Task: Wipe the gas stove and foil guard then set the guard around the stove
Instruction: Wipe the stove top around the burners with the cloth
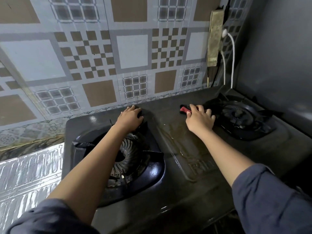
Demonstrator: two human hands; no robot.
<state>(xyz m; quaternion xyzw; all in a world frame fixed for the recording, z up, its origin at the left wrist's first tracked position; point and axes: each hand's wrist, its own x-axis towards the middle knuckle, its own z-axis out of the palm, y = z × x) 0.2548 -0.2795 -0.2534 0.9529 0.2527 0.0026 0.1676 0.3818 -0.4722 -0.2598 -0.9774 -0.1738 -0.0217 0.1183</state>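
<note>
Along the back edge of the gas stove, close under the tiled wall, the left hand lies palm down behind the left burner, fingers bent; whether it holds anything cannot be told. The right hand grips a black-and-red cloth just beside the right burner. The stove top is dark and glossy. The foil guard lies flat off the stove's left edge, crinkled and shiny.

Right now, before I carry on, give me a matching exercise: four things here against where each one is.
1 left hand
2 right hand
3 foil guard
4 power strip

A lying flat left of the stove
B on the wall
C on the cloth by the right burner
D at the stove's rear, beyond the left burner

Pairs: 1-D; 2-C; 3-A; 4-B
</note>
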